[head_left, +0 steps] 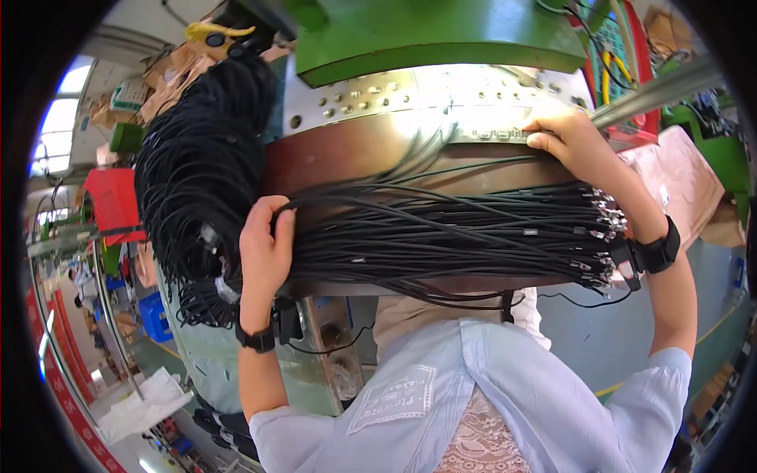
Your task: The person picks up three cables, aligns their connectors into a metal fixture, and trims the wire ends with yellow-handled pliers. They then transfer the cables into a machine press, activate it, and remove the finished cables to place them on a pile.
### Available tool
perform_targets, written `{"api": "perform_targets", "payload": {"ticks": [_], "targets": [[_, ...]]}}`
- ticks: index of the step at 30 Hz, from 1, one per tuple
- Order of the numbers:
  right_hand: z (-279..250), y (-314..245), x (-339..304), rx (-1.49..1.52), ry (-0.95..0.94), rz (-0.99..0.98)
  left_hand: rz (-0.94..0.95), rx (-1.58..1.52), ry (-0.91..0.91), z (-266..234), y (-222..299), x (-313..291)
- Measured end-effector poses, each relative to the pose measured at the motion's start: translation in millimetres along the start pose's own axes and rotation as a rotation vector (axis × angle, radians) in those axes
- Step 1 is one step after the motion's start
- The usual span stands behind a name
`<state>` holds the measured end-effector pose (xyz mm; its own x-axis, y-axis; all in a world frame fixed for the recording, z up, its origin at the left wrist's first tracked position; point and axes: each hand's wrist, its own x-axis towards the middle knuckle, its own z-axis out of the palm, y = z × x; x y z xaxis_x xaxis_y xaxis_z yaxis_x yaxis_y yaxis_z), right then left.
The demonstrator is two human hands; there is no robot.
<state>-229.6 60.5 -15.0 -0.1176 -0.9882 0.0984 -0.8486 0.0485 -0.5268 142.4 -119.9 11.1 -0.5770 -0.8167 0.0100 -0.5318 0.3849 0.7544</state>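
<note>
My left hand (pixel 266 244) is closed around the left part of a bundle of black cables (pixel 441 229), thumb on top. The bundle stretches across a brown work surface (pixel 331 154) to the right, where many small metal connector ends (pixel 603 225) stick out. My right hand (pixel 576 142) is closed in a pinch at the right end of a bright metal strip (pixel 493 135) with several small connector-shaped parts in it. What its fingertips hold is too small to make out. Several thin cables (pixel 426 150) run up blurred towards the strip.
A green machine body (pixel 441 39) overhangs a bolted metal plate (pixel 347 101) in front of me. A large heap of coiled black cables (pixel 205 150) lies at the left. Behind it are yellow-handled pliers (pixel 219 34). A metal bar (pixel 662 93) and red rack (pixel 650 126) stand at the right.
</note>
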Motion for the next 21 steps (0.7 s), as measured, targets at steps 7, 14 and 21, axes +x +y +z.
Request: {"api": "perform_targets", "payload": {"ticks": [7,14,21], "targets": [[-16,2,0,0.118,-0.140,0.096,0.638,0.245,-0.816,117,144,25],[-12,10,2,0.173,-0.197,0.023,-0.286,-0.495,-1.357,213,179,8],[2,-26,-22,0.197,-0.128,-0.235,-0.534,-1.148,-0.867,134,136,-58]]}}
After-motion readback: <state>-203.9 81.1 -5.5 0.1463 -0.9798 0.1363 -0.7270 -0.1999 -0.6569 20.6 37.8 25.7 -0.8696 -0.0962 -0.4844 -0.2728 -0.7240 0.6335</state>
